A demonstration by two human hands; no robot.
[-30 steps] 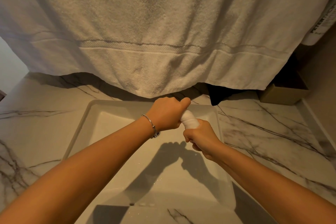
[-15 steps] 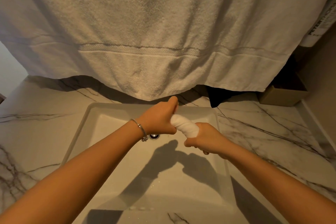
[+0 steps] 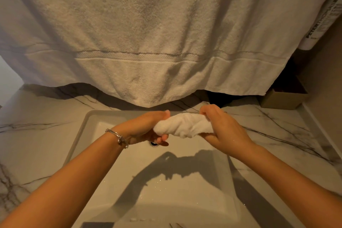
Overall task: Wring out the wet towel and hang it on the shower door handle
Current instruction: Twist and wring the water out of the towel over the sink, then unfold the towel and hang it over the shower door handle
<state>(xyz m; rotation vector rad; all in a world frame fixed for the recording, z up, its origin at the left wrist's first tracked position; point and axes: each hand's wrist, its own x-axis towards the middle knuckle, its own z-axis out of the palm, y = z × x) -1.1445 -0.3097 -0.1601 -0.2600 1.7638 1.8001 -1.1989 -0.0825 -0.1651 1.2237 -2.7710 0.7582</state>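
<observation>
A small white wet towel [image 3: 184, 125], twisted into a thick roll, stretches level between my two hands above the rectangular sink [image 3: 88, 126]. My left hand [image 3: 146, 127], with a silver bracelet on its wrist, grips the roll's left end. My right hand [image 3: 220, 127] grips the right end. Both hands hover over the far half of the basin, just above the drain [image 3: 154, 143]. No shower door or handle shows in this view.
A large beige towel [image 3: 148, 33] hangs down in front and fills the upper view, its hem almost reaching the sink's far rim. The marble counter [image 3: 37, 135] surrounds the sink. A small cardboard box [image 3: 283, 98] stands at the back right against the wall.
My hands have moved apart. The towel roll, first short and nearly upright between stacked fists, now lies stretched out level with more of it showing.
</observation>
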